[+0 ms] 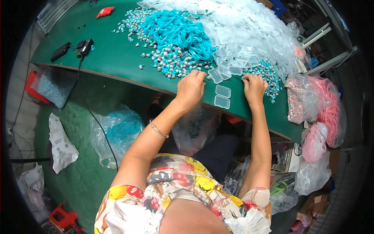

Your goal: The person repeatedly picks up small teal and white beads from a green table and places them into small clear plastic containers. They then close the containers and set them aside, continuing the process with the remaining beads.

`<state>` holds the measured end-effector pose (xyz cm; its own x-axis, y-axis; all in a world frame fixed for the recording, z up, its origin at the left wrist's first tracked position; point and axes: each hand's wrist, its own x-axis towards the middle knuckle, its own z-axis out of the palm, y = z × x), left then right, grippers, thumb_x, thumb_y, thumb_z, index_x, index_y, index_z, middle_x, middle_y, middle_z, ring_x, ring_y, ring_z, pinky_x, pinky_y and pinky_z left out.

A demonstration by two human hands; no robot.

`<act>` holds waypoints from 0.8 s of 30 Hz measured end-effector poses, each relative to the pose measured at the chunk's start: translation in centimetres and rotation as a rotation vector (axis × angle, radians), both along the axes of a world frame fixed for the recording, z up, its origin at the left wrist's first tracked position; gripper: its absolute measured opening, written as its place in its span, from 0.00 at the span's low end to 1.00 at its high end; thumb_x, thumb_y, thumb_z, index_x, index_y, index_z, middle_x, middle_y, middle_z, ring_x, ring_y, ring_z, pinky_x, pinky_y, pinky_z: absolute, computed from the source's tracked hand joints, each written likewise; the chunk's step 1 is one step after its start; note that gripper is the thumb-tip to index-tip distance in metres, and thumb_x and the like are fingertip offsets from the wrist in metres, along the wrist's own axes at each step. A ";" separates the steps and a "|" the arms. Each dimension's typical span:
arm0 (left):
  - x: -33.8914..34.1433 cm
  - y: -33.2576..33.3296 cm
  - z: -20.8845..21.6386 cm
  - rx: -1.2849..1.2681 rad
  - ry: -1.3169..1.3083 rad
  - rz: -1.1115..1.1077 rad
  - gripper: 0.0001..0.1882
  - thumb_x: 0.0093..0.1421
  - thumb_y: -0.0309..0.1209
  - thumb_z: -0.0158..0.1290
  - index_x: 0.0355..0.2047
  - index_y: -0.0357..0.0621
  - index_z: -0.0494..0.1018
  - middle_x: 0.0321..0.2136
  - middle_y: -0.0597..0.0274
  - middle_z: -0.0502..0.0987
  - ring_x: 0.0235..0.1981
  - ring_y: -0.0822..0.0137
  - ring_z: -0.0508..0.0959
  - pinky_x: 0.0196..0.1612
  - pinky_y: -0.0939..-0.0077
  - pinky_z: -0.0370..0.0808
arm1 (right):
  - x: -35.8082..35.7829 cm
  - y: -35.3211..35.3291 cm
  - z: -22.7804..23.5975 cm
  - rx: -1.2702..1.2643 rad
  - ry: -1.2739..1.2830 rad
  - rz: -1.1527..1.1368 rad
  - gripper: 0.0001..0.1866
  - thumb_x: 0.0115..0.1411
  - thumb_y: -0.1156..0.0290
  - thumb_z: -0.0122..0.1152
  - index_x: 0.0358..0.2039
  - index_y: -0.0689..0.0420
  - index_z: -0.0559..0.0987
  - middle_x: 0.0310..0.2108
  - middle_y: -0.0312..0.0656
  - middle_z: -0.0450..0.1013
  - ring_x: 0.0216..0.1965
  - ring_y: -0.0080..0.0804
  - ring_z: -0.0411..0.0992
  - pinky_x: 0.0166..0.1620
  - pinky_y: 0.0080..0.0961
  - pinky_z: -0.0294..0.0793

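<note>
- Your left hand (191, 87) is at the near edge of the left heap of small blue-and-silver pieces (169, 60), fingers bent and tips drawn close together; you cannot tell from here whether they pinch anything.
- Your right hand (255, 86) is curled beside the right heap of similar pieces (274, 80), thumb near the fingers; its grip, too, is hidden.
- Between your hands, a clear plastic case (223, 91) lies opened out on the green table (113, 48), near its front edge.
- Just right of your left fingertips is another clear case (215, 76).
- Beyond your hands, bright blue cords (173, 31) are piled beside a large mound of clear cases (253, 29).
</note>
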<state>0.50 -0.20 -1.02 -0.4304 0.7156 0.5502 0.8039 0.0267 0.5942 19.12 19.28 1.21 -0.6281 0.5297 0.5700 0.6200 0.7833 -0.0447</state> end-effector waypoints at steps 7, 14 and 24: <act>0.0 2.0 0.6 -0.126 0.098 0.009 0.08 0.55 0.30 0.60 0.36 0.45 0.76 0.31 0.55 0.75 0.34 0.48 0.79 0.34 0.55 0.76 | 1.7 -3.5 -1.0 -0.253 0.027 0.077 0.04 0.54 0.72 0.66 0.31 0.52 0.81 0.31 0.38 0.77 0.38 0.40 0.74 0.44 0.41 0.67; -0.8 2.1 0.0 -0.135 0.166 -0.118 0.06 0.54 0.24 0.57 0.34 0.46 0.77 0.31 0.56 0.75 0.34 0.49 0.79 0.34 0.56 0.76 | 1.8 -4.3 -0.1 -0.319 0.076 0.205 0.04 0.55 0.76 0.63 0.33 0.57 0.81 0.32 0.43 0.76 0.38 0.45 0.75 0.41 0.40 0.73; -0.2 0.9 0.1 -0.027 0.077 -0.246 0.06 0.54 0.22 0.55 0.32 0.44 0.77 0.32 0.55 0.75 0.36 0.52 0.78 0.36 0.57 0.75 | 2.3 -3.3 1.2 -0.332 -0.049 0.296 0.05 0.55 0.79 0.63 0.34 0.59 0.80 0.33 0.47 0.75 0.36 0.47 0.75 0.40 0.39 0.75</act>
